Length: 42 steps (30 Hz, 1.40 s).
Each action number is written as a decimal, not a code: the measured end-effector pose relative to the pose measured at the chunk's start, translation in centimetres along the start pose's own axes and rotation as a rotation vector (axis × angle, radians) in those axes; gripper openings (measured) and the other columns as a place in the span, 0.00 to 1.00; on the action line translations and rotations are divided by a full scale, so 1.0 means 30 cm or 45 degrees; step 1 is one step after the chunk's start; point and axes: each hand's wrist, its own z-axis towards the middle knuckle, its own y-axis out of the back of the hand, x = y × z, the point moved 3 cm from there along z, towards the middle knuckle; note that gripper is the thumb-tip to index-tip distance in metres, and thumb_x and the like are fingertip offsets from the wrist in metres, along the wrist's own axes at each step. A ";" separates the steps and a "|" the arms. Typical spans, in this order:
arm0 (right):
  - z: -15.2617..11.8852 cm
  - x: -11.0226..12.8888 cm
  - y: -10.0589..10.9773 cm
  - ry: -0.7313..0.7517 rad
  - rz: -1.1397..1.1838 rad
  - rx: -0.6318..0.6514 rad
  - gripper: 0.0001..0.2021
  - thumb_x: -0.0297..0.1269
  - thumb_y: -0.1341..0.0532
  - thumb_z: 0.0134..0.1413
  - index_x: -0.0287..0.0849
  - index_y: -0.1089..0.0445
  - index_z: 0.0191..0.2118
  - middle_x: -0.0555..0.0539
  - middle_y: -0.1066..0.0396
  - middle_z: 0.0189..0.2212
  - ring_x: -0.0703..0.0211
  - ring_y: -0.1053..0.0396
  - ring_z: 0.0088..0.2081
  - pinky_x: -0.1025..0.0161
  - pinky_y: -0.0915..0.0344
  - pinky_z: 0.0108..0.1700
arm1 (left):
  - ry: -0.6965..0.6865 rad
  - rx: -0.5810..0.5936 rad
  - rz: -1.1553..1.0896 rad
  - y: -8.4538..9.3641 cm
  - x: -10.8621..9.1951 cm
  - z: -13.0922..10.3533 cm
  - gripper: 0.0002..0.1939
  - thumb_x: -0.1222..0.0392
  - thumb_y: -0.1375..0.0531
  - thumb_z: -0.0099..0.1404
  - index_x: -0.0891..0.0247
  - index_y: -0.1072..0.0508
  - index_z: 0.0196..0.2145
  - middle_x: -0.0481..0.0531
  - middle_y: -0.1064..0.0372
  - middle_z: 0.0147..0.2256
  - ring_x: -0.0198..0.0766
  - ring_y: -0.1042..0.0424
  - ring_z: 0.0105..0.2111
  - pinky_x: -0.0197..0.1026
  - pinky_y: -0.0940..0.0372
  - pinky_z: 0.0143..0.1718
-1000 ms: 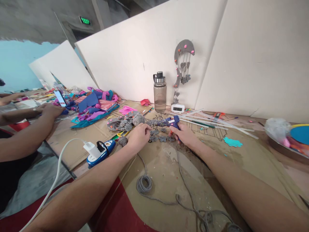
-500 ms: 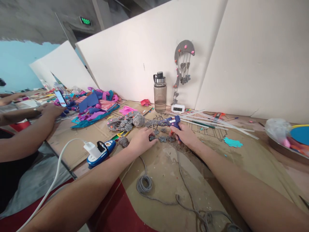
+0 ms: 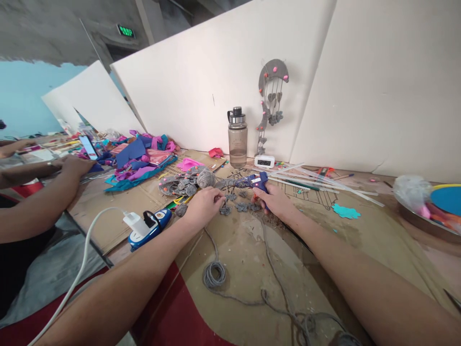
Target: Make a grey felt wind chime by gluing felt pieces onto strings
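My right hand [image 3: 275, 199] is wrapped round the handle of a blue glue gun [image 3: 258, 181], whose nozzle points left. Left of it, my left hand [image 3: 204, 206] has its thumb and fingertips pinched together; whatever lies between them is too small to make out. Small grey felt flowers [image 3: 242, 206] lie on the cardboard between the two hands. A grey yarn ball [image 3: 206, 179] sits just beyond my left hand, beside a grey felt piece with pink and orange dots [image 3: 168, 185]. A second yarn ball [image 3: 181, 210] is partly hidden behind my left wrist.
A water bottle [image 3: 237, 139] and a small digital clock [image 3: 264, 161] stand by the white board. Glue sticks [image 3: 324, 181] lie at the right. A power strip [image 3: 149, 230] and coloured felt scraps [image 3: 133, 156] are at the left, near another person's arm [image 3: 43, 211]. Loose yarn [image 3: 215, 275] lies in front.
My left hand has drawn back to the left from the felt flowers, its fingers now pinched, uncovering one flower. My right hand keeps the glue gun in nearly the same spot.
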 end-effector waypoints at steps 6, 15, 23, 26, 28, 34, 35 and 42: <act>-0.001 0.001 0.001 0.018 0.009 0.003 0.07 0.40 0.47 0.60 0.42 0.38 0.35 0.50 0.28 0.27 0.71 0.43 0.15 0.71 0.42 0.15 | 0.036 0.049 -0.051 -0.031 0.039 0.021 0.14 0.62 0.44 0.63 0.64 0.25 0.44 0.55 0.27 0.38 0.41 0.28 0.37 0.41 0.35 0.43; 0.003 -0.012 0.001 0.028 -0.004 0.004 0.08 0.41 0.47 0.60 0.42 0.38 0.35 0.50 0.27 0.27 0.70 0.43 0.15 0.71 0.41 0.15 | 0.155 0.054 -0.010 -0.036 0.002 0.026 0.18 0.45 0.42 0.61 0.63 0.26 0.36 0.55 0.29 0.37 0.42 0.29 0.36 0.42 0.36 0.39; 0.008 -0.020 -0.001 0.013 0.033 -0.009 0.08 0.41 0.46 0.59 0.42 0.38 0.35 0.50 0.27 0.28 0.70 0.42 0.16 0.71 0.41 0.15 | 0.196 0.109 0.076 -0.055 0.004 0.039 0.14 0.53 0.41 0.60 0.64 0.25 0.41 0.55 0.30 0.41 0.42 0.29 0.40 0.40 0.35 0.42; 0.010 -0.022 0.001 0.030 0.014 -0.009 0.08 0.41 0.46 0.59 0.42 0.37 0.35 0.50 0.27 0.28 0.70 0.42 0.16 0.70 0.41 0.15 | 0.177 0.122 0.066 -0.053 0.005 0.039 0.14 0.55 0.42 0.60 0.63 0.24 0.40 0.55 0.30 0.41 0.42 0.29 0.40 0.41 0.35 0.42; 0.011 -0.025 0.001 0.033 0.004 -0.007 0.08 0.42 0.46 0.59 0.42 0.37 0.36 0.50 0.27 0.28 0.70 0.42 0.16 0.70 0.41 0.15 | 0.157 0.118 0.055 -0.052 0.006 0.039 0.13 0.56 0.42 0.60 0.63 0.24 0.40 0.55 0.30 0.41 0.42 0.29 0.41 0.41 0.35 0.43; 0.011 -0.028 0.001 0.027 -0.011 -0.007 0.08 0.42 0.46 0.60 0.42 0.37 0.37 0.50 0.27 0.29 0.70 0.42 0.15 0.70 0.41 0.15 | 0.128 0.100 0.035 -0.054 0.011 0.040 0.13 0.57 0.42 0.60 0.63 0.24 0.40 0.55 0.30 0.41 0.43 0.29 0.40 0.42 0.35 0.44; 0.010 -0.027 0.001 0.025 -0.015 -0.006 0.08 0.42 0.47 0.60 0.42 0.37 0.36 0.50 0.27 0.28 0.70 0.42 0.15 0.70 0.41 0.15 | 0.132 0.098 0.029 -0.054 0.012 0.039 0.13 0.57 0.42 0.60 0.63 0.24 0.40 0.55 0.30 0.41 0.43 0.29 0.41 0.42 0.35 0.44; 0.002 -0.011 0.001 0.008 0.000 -0.001 0.08 0.41 0.46 0.60 0.42 0.37 0.36 0.50 0.27 0.28 0.71 0.43 0.14 0.70 0.42 0.15 | 0.157 0.037 -0.035 -0.045 0.021 0.028 0.13 0.56 0.42 0.62 0.63 0.26 0.42 0.54 0.30 0.37 0.40 0.29 0.38 0.40 0.35 0.42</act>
